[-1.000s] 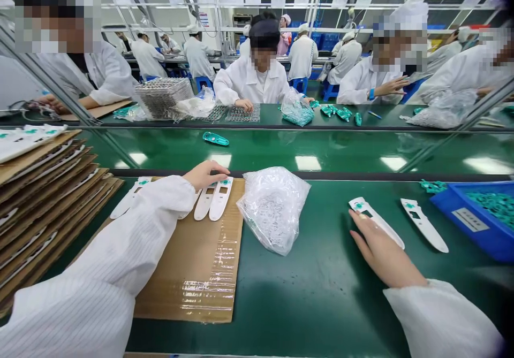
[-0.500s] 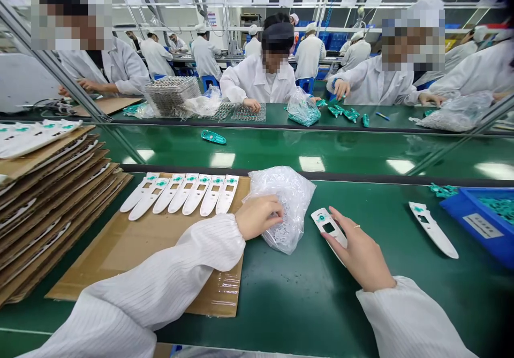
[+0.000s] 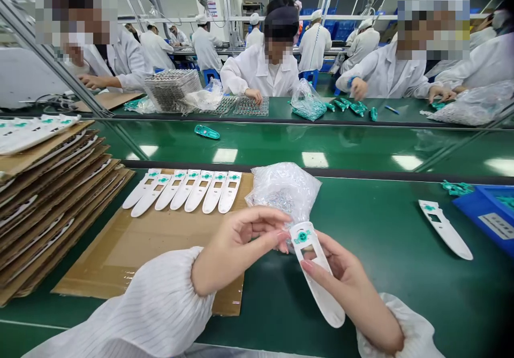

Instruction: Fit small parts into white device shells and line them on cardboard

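My right hand (image 3: 345, 283) grips a long white plastic shell (image 3: 315, 272) with a teal button pad and a small window, raised above the green table (image 3: 381, 294). My left hand (image 3: 244, 240) is beside the shell's top end, fingers pinched together near its edge; what they hold, if anything, is too small to make out. Just behind both hands lies a clear plastic bag (image 3: 285, 189) of small clear parts. Several identical white shells (image 3: 184, 189) lie in a row on a cardboard sheet (image 3: 160, 251) to the left.
A stack of cardboard sheets (image 3: 52, 203) carrying more shells fills the left side. One loose white shell (image 3: 444, 228) lies at the right near a blue bin (image 3: 488, 219). A teal part (image 3: 206, 131) rests on the conveyor belt. Other workers in white coats sit across the line.
My right hand has lifted the white shell off the table and brought it toward me. My left hand has left the bag and moved to the shell's top end.
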`<state>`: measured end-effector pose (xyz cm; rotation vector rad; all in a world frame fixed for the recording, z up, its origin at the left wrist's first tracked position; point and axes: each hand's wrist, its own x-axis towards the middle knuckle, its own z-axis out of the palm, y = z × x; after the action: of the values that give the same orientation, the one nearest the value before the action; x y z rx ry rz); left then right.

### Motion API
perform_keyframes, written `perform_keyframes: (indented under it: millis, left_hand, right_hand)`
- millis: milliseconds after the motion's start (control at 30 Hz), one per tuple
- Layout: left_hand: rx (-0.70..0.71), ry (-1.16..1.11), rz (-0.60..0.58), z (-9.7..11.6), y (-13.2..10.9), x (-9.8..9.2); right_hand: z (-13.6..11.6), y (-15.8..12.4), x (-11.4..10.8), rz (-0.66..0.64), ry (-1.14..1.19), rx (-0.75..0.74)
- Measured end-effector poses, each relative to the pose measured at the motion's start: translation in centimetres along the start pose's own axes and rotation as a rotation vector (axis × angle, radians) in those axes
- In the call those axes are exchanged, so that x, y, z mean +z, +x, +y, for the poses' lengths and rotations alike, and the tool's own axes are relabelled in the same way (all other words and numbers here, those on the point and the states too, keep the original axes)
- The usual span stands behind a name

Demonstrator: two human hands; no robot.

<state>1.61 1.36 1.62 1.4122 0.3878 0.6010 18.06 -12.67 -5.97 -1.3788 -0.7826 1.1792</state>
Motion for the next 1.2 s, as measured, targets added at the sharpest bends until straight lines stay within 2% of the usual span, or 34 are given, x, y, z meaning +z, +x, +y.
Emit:
perform_keyframes:
  millis: [133,233,400,533,700,833,933,1067,1200]
  left_hand:
    - [0.044,0.065,0.027,0.0,-0.9,-0.1]
    - [0.050,0.090,0.068,-0.5,-1.5,-0.3]
    - [0.089,0.208,0.053,-0.7,-2.1,-0.6]
    - [0.195,0.387,0.120,-0.8,-2.2,-0.9]
    - [0.244,0.437,0.155,-1.7,-3.0,-1.2]
    - [0.287,0.463,0.149,-2.1,-3.7,-1.7]
    - [0.311,0.560,0.225,-2.0,-4.1,-1.8]
    - [0.366,0.652,0.353,-2.2,-4.7,-0.9]
    - [0.464,0.767,0.368,-3.7,-4.7,-0.1]
  right_hand:
    - [-0.7,0.2,2.2,-0.053,0.177,0.000]
    - [-1.0,0.3,3.2,-0.072,0.217,-0.024]
    - [-1.2,0.5,3.8,-0.141,0.214,-0.023]
    - [-1.1,0.5,4.1,-0.130,0.205,-0.007]
    - [-0.8,0.5,4.5,-0.131,0.169,0.002]
    - [0.3,0.7,4.9,-0.110,0.185,0.014]
    - [1.5,1.1,5.2,-0.117,0.171,0.017]
    - [3.1,1.6,5.7,-0.107,0.163,-0.005]
    - [4.5,2.1,6.1,-0.085,0.132,-0.070]
